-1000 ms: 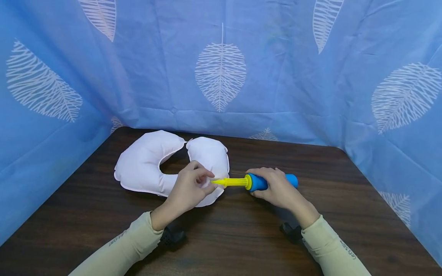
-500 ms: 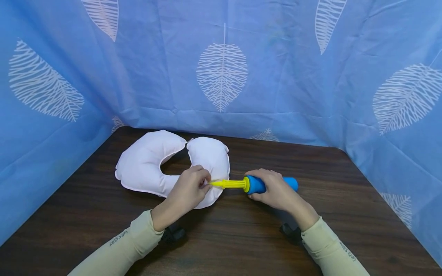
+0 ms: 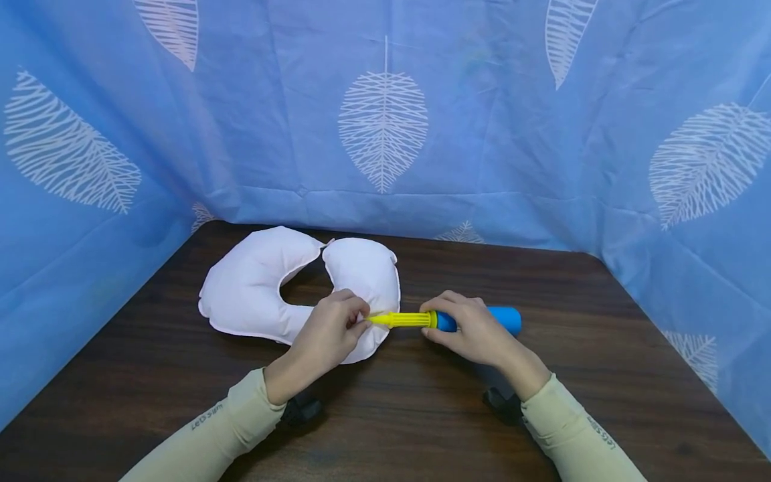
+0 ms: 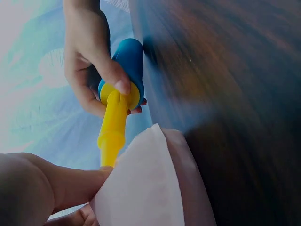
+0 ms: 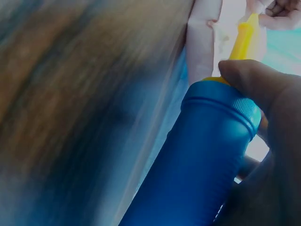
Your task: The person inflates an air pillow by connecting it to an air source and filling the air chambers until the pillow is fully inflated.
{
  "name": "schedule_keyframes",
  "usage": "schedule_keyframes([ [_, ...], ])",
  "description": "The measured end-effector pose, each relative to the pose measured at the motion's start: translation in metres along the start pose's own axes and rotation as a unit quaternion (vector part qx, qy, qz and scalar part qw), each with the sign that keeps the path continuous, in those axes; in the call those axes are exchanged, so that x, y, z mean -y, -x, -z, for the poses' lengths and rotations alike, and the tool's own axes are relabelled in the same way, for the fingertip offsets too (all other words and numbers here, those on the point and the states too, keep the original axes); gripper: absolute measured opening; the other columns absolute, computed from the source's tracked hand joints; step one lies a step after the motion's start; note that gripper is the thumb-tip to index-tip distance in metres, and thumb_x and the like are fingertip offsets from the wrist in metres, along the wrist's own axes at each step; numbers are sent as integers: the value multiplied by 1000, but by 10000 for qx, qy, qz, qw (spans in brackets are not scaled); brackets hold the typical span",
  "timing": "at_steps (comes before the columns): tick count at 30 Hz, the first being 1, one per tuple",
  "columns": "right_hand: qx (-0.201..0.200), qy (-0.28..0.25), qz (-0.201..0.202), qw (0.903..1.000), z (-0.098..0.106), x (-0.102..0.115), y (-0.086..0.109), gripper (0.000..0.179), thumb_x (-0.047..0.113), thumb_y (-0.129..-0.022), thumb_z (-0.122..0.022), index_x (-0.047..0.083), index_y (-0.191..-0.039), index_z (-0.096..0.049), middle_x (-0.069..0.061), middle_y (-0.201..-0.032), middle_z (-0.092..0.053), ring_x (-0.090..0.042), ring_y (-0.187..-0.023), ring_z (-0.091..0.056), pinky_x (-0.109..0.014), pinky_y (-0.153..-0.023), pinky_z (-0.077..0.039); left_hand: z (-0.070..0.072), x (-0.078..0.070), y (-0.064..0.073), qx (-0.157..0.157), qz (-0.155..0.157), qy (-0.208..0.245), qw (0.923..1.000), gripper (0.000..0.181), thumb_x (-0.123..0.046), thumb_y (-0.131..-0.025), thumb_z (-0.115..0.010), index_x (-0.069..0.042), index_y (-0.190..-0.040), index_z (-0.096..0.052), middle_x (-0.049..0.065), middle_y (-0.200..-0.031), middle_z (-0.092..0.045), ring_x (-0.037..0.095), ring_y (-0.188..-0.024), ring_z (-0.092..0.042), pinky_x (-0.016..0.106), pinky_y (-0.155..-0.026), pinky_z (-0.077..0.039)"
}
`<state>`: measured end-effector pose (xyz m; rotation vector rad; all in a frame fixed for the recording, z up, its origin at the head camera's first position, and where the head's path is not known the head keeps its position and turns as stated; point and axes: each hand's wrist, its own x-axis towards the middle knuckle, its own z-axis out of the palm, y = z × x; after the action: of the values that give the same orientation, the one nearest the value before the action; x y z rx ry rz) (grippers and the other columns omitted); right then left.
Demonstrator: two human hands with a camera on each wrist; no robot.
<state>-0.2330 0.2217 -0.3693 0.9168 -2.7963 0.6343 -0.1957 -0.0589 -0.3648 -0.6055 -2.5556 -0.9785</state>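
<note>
A white U-shaped inflatable neck pillow (image 3: 241, 288) lies puffed up on the table. My left hand (image 3: 325, 331) pinches at its right arm, where the yellow nozzle (image 3: 409, 320) of a hand pump meets the fingertips. Whether the nozzle tip sits inside a valve is hidden by the fingers. Around the front of the pump's blue barrel (image 3: 504, 320) curls my right hand (image 3: 472, 328). In the right wrist view, its thumb (image 5: 249, 77) lies by the collar of the blue barrel. The left wrist view shows the nozzle pointing at the left thumb (image 4: 80, 186), beside the pillow's seam.
The dark wood-grain table (image 3: 421, 422) extends in front of and to the right of both hands. Blue cloth (image 3: 482, 134) with white leaf prints hangs around its back and sides. Each wrist carries a black device, such as the one under the left wrist (image 3: 304, 410).
The left fingers have come together at the nozzle tip from a looser spread. My right hand has slid slightly left toward the front of the pump. The pillow stays in place.
</note>
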Motion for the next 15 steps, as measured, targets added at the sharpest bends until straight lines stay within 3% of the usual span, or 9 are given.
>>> schedule_keyframes([
  [5,4,171,-67,9998,1,-2,0,35,28,-96,-82,18,-128,-74,0,-119,-72,-16,-94,-63,-52,-93,-48,-2,-1,0,55,-167,-154,9997,15,6,-84,-87,-1,-93,-77,6,-86,-67,15,-74,-54,22,-69,-54],
  [13,199,-159,-66,9997,5,-7,-1,34,28,-95,-83,18,-128,-76,3,-119,-72,-9,-90,-61,-47,-91,-46,-1,-3,-1,293,152,113,9994,11,4,-85,-86,-2,-91,-79,3,-81,-66,14,-70,-52,20,-64,-48],
  [15,233,-145,-27,9996,7,-12,-1,34,26,-96,-82,17,-128,-76,1,-120,-72,-10,-90,-62,-45,-89,-49,1,-1,0,283,102,12,9995,9,5,-86,-84,-1,-90,-79,4,-81,-66,14,-71,-52,22,-64,-49],
])
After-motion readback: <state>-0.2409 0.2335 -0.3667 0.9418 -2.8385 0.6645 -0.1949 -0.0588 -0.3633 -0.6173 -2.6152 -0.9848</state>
